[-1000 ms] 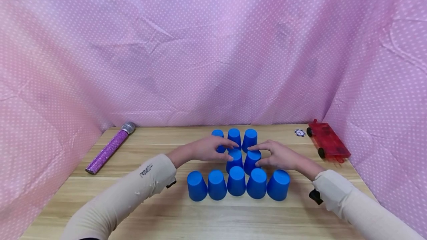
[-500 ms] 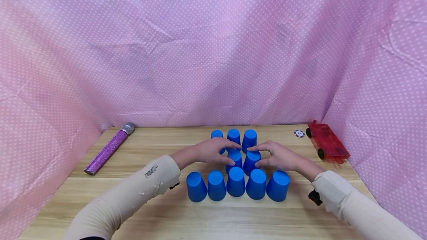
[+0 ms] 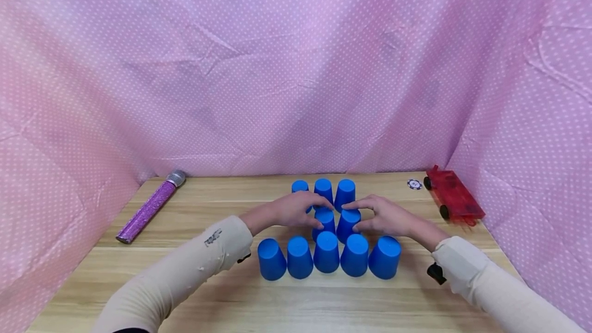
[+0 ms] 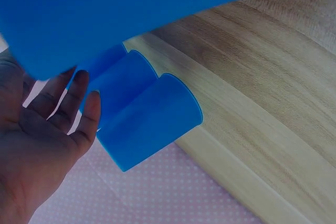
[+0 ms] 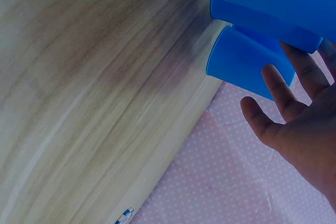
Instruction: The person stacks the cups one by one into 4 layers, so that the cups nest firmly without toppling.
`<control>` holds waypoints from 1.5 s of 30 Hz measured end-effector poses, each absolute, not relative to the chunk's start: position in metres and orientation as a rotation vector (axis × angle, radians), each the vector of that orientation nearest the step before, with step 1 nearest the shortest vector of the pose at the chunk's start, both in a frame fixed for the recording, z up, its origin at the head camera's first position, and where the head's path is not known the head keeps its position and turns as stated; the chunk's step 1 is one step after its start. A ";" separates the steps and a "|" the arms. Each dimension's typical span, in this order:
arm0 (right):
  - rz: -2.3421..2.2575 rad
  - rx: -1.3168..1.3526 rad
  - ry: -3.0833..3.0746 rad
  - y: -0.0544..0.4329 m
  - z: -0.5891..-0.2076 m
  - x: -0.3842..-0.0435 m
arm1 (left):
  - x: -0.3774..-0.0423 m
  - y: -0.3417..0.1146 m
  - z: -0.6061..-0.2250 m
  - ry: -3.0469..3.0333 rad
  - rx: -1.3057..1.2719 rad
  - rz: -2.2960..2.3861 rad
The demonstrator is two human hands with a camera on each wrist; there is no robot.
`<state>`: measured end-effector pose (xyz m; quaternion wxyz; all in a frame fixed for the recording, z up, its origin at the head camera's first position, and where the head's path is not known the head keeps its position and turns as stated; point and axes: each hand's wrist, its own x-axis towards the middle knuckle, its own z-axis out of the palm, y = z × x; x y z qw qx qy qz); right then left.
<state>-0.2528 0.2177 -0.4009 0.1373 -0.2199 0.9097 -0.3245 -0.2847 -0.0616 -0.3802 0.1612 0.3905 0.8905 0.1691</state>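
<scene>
Two upside-down blue cups form the middle row in the head view. Around the left one, a blue cup (image 3: pixel 325 218), my left hand (image 3: pixel 296 209) curls, index finger at its far side and thumb at the near side. My right hand (image 3: pixel 388 216) grips the right blue cup (image 3: pixel 348 226) the same way, from its right. In the right wrist view, fingertips (image 5: pixel 299 55) meet that cup's top edge, while the other fingers spread free. The left wrist view shows the loose fingers (image 4: pixel 92 111) of my left hand; a large blue cup (image 4: pixel 131 9) in front hides the held one.
A front row of several upside-down blue cups (image 3: pixel 272 259) stands nearest me. Three more blue cups (image 3: pixel 345 194) stand behind the hands. A purple glitter microphone (image 3: pixel 150 209) lies left; a poker chip (image 3: pixel 414 184) and red toy car (image 3: pixel 455 197) lie right on the wooden table (image 3: pixel 222 297).
My left hand has shifted slightly right and its thumb lower, closer round its cup. The right hand stays at its cup. All the cups stand nearly where they were.
</scene>
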 end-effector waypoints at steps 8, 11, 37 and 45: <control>-0.918 -0.658 2.646 0.216 -0.399 -0.253 | -0.287 -0.059 -0.378 2.542 1.136 0.458; -0.917 -0.658 2.646 0.215 -0.399 -0.252 | -0.287 -0.058 -0.378 2.545 1.144 0.438; -0.926 -0.657 2.634 0.216 -0.399 -0.251 | -0.289 -0.058 -0.379 2.562 1.140 0.420; -0.944 -0.667 2.628 0.217 -0.400 -0.251 | -0.288 -0.058 -0.378 2.561 1.127 0.417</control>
